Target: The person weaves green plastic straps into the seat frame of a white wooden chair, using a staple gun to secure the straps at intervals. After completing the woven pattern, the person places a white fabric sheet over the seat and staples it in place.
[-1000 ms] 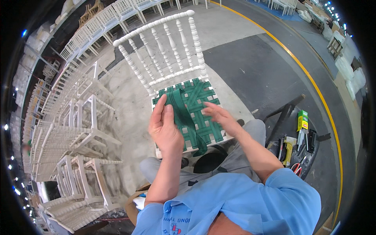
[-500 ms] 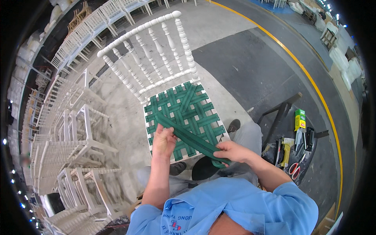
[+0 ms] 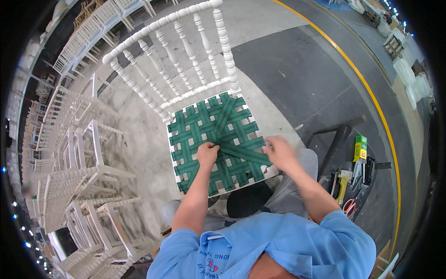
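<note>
A white chair with turned spindles stands before me, its seat woven from green webbing. One loose green webbing strap lies diagonally over the weave, from the seat's middle to its right edge. My left hand is closed at the middle of the seat, thumb and fingertips pinching the strap's inner end. At the right edge of the seat is my right hand, close to the strap's outer end. It is smeared by motion, so whether it grips anything is unclear.
On the right, a dark stool carries red-handled scissors, a yellow-handled tool, a black stapler-like tool and a green-yellow box. Stacked white chairs crowd the left. A yellow line curves along the floor.
The strap, earlier held up slack between both hands, now lies against the seat. My left hand moved right to the seat's middle; my right hand moved up beside the right edge.
</note>
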Available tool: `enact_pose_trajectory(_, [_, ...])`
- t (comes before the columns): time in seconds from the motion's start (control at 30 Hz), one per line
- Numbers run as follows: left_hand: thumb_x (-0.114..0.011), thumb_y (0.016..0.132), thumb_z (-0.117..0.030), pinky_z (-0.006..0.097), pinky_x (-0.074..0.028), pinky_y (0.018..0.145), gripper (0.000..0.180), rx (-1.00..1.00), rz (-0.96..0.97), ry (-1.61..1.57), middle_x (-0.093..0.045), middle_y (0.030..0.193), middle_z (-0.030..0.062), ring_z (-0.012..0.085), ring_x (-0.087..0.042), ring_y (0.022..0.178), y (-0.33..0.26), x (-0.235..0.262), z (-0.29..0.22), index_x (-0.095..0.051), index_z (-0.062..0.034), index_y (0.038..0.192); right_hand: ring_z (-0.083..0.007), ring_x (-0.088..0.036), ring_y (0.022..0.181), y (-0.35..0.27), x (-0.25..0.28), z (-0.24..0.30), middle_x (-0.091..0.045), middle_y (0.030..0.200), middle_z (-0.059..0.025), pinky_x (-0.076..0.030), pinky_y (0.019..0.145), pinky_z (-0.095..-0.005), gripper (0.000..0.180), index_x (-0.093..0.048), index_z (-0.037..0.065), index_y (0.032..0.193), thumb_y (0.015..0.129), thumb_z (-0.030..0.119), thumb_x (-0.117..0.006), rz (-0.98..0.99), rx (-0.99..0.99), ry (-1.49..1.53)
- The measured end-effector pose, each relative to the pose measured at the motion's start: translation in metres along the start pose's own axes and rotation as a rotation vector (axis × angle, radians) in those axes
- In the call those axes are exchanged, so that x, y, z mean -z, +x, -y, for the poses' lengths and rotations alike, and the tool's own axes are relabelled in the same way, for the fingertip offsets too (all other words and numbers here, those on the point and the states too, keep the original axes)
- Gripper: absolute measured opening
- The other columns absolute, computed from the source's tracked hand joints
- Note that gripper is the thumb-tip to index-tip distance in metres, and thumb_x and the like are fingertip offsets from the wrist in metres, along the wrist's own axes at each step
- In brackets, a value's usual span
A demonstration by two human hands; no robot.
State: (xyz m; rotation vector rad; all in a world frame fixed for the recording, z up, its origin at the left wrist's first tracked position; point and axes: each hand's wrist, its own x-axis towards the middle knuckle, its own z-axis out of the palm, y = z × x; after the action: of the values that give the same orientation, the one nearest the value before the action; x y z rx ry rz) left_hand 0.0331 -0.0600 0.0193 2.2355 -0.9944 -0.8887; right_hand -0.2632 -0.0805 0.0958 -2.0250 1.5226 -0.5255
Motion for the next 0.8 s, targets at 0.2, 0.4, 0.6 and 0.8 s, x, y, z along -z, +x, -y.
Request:
enact_pose_trajectory(0.2, [-0.077, 0.081, -0.03, 0.043, -0.056, 0.077, 0.029, -0.01, -0.02, 0.082, -0.077, 0.087, 0.0118, 0.0292, -0.074, 0.083, 0.002, -0.002, 0.004, -0.078, -0.0053, 0.097, -0.0157, -0.06, 0.061, 0.037, -0.114, 0.082, -0.065, 0.076, -0.0049, -0.05, 0.057, -0.0339, 0.043, -0.063, 0.004, 0.132, 0.107, 0.037, -0.052, 0.636, -0.608, 1.002])
enact_pose_trajectory(0.4, [-0.066, 0.089, -0.021, 0.036, -0.058, 0.053, 0.022, -0.056, -0.094, -0.186, -0.073, 0.075, 0.0149, 0.0252, -0.069, 0.058, 0.036, 0.019, 0.004, -0.077, -0.0023, 0.089, -0.0133, -0.049, 0.055, 0.072, -0.169, 0.082, -0.057, 0.072, -0.0009, -0.044, 0.052, -0.0313, 0.05, -0.056, 0.008, 0.107, 0.107, 0.057, -0.043, 0.623, -0.999, 1.699])
enact_pose_trajectory(0.6, [-0.054, 0.09, -0.008, 0.045, -0.058, 0.056, 0.023, 0.238, 0.421, 0.338, -0.071, 0.078, 0.0157, 0.0281, -0.069, 0.063, 0.084, 0.025, -0.027, -0.071, 0.0036, 0.08, -0.0099, -0.041, 0.052, 0.099, -0.187, 0.087, -0.05, 0.071, 0.0023, -0.037, 0.046, -0.0246, 0.072, -0.051, 0.004, 0.1, 0.097, 0.075, -0.048, 0.521, -1.246, 1.96])
enact_pose_trajectory(0.8, [-0.054, 0.089, -0.004, 0.045, -0.053, 0.046, 0.019, 0.399, 0.559, 0.176, -0.062, 0.068, 0.013, 0.0248, -0.058, 0.052, 0.107, 0.035, -0.014, -0.064, 0.0038, 0.075, -0.0079, -0.042, 0.054, 0.102, -0.192, 0.083, -0.054, 0.074, 0.0015, -0.037, 0.047, -0.0225, 0.076, -0.052, 0.003, 0.103, 0.095, 0.079, -0.046, 0.809, -1.181, 2.079])
